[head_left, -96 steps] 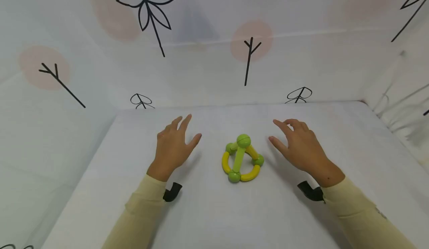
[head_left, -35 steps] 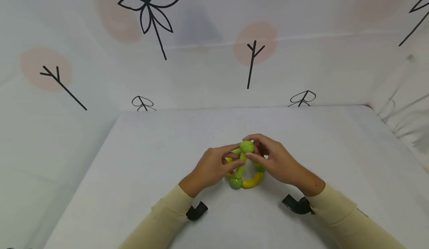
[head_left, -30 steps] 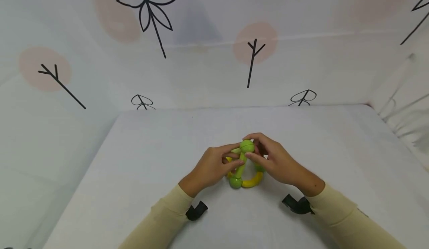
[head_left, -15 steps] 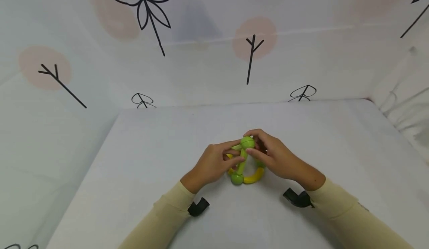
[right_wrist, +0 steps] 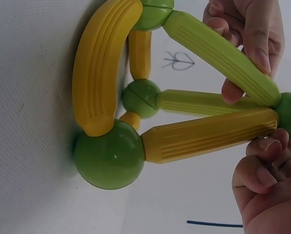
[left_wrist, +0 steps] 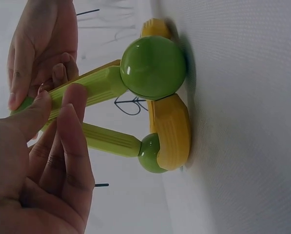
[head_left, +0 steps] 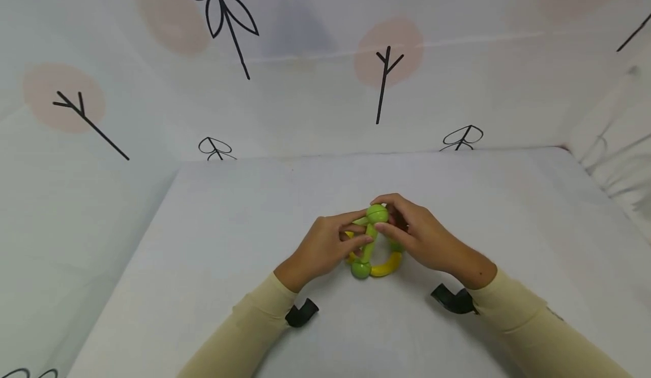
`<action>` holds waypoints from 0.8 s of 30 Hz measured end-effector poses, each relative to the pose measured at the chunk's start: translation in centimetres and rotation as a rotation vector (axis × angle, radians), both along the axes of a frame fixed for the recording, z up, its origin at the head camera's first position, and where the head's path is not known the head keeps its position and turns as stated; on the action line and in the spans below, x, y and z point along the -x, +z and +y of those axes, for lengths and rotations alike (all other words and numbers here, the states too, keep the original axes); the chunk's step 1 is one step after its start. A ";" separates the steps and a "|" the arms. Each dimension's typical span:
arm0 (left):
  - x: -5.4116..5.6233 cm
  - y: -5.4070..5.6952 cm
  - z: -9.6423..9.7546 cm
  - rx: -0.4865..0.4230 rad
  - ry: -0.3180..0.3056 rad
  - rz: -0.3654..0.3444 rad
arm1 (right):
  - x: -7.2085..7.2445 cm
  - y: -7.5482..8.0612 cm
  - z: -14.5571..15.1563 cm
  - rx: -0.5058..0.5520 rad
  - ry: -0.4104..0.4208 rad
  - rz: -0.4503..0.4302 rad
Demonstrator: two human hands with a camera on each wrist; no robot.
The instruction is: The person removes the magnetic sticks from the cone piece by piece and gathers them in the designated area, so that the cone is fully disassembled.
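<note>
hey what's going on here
A person is handling a ball-and-rod toy pyramid on a white tabletop. The right hand grips the green top ball, while the left hand pinches a light green rod just below it. The pyramid stands with its curved yellow base rods down at the tabletop, and it looks fully joined together.

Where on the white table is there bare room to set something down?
Free table: between the green-and-yellow toy and the patterned back wall; left of the left sleeve; right of the right sleeve; and between the sleeves. Crowded: at the toy itself, with the left hand and right hand both holding it.
</note>
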State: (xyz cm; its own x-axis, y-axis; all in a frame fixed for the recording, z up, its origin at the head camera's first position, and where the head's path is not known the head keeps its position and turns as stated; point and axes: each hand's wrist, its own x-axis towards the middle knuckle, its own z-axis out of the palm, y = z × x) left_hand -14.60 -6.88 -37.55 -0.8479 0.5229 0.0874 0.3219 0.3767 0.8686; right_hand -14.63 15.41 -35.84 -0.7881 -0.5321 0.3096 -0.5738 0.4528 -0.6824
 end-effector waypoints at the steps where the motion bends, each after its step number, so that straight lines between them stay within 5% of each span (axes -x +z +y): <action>1: 0.0 0.0 0.0 -0.003 0.001 -0.003 | 0.0 0.0 0.0 -0.005 0.001 0.009; 24: -0.1 0.1 0.0 -0.024 -0.008 -0.038 | 0.3 -0.3 0.1 -0.035 0.013 0.010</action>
State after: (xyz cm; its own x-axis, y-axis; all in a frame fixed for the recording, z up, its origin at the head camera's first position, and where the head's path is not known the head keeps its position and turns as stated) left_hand -14.51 -6.88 -37.42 -0.8467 0.5277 0.0674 0.2912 0.3536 0.8889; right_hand -14.89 15.47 -36.10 -0.7776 -0.5532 0.2987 -0.5869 0.4683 -0.6605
